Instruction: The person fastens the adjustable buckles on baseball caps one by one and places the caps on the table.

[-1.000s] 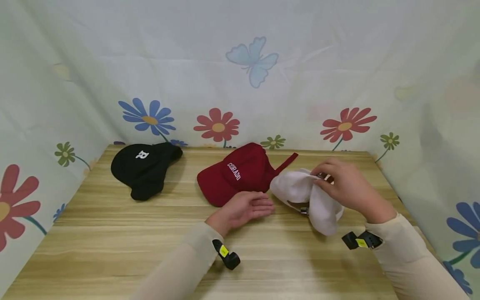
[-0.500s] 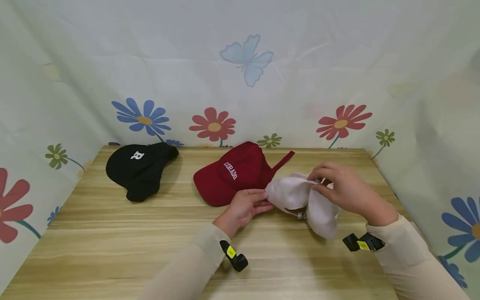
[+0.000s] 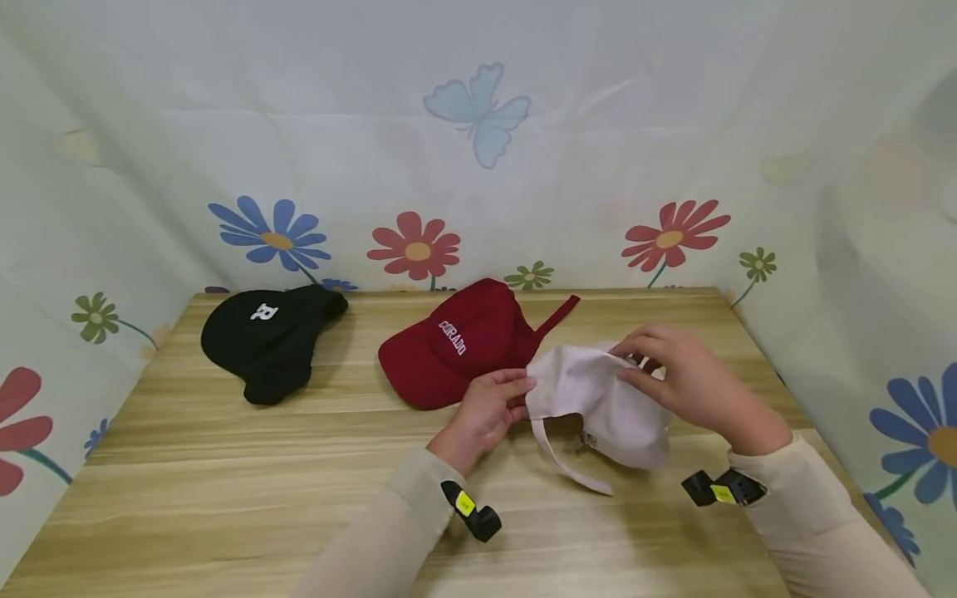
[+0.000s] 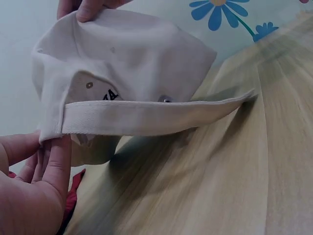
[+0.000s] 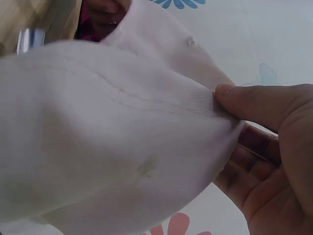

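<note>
A white cap (image 3: 591, 386) is held up between both hands near the table's right side. My left hand (image 3: 482, 415) pinches its back edge, at the root of the loose strap (image 4: 142, 117), which juts out with its end free. A small metal buckle (image 3: 588, 438) shows at the cap's other side. My right hand (image 3: 684, 382) pinches the top of the crown between thumb (image 5: 259, 103) and fingers. Dark lettering (image 4: 110, 94) shows through the cap's back opening in the left wrist view. The red cap (image 3: 467, 332) lies just behind my left hand, its strap undone.
A black cap (image 3: 262, 340) with a white letter lies at the back left of the wooden table (image 3: 224, 498). Behind the table's far edge hangs a white cloth (image 3: 359, 149) printed with flowers and a butterfly.
My left hand has moved from flat beside the white cap to pinching its back edge. The cap has been turned and spread, so its strap now hangs toward the front. My right hand keeps its pinch.
</note>
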